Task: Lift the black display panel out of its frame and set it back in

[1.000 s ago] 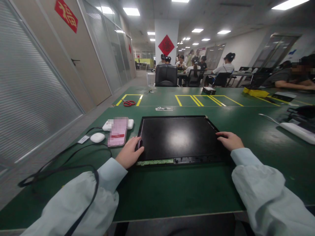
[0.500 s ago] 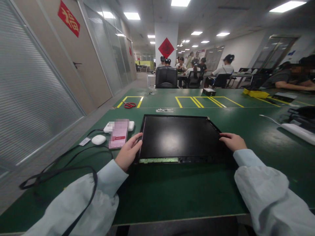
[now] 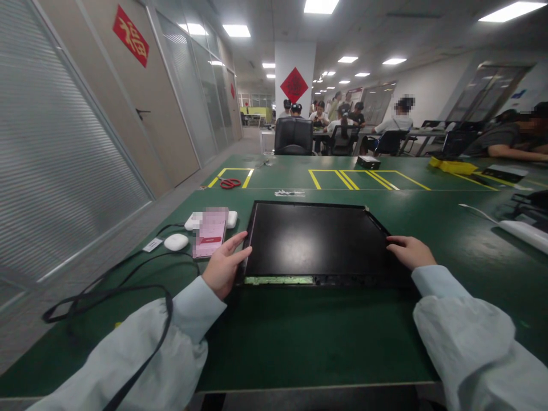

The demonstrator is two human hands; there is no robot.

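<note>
A black LCD screen panel lies face up on the green table, with a thin dark frame and a greenish strip along part of its near edge. My left hand grips the panel's left side, the thumb over the rim and the other fingers along the edge. On the opposite side, my right hand pinches the right edge, thumb and forefinger close together; its remaining fingers are hidden. A pink-screened phone rests just left of my left hand, leaning on a white object behind it.
A white rounded case and black cables lie at the left. Farther off are red-handled scissors, small white scraps, yellow tape outlines and a black box. A white power strip lies right. Several people sit beyond.
The whole view has shifted slightly, so the scene sits a little farther right. Both hands stay at the panel's sides, and the panel shows no clear movement on the table.
</note>
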